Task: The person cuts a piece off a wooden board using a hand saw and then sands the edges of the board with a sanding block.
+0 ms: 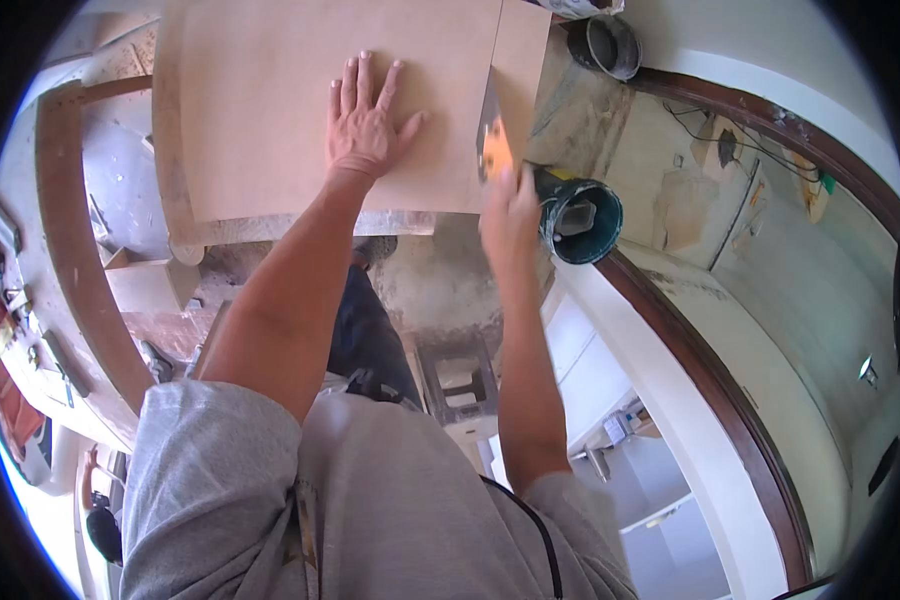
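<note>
A pale wooden board (250,120) fills the upper middle, with a straight line running along its right side. My left hand (365,130) lies spread and palm down on the board, left of that line. My right hand (512,205) grips a handsaw (497,145) by its orange handle, the blade lying along the line near the board's right part, slightly blurred. Just right of my right hand stands a dark green bucket (600,225) with something pale inside.
A black bucket (620,48) stands at the top right. At left are a wooden frame (88,260) and tools (60,360). A grey hollow block (455,380) lies below the board. Another person (103,530) is at the far lower left. Cables (730,140) hang at right.
</note>
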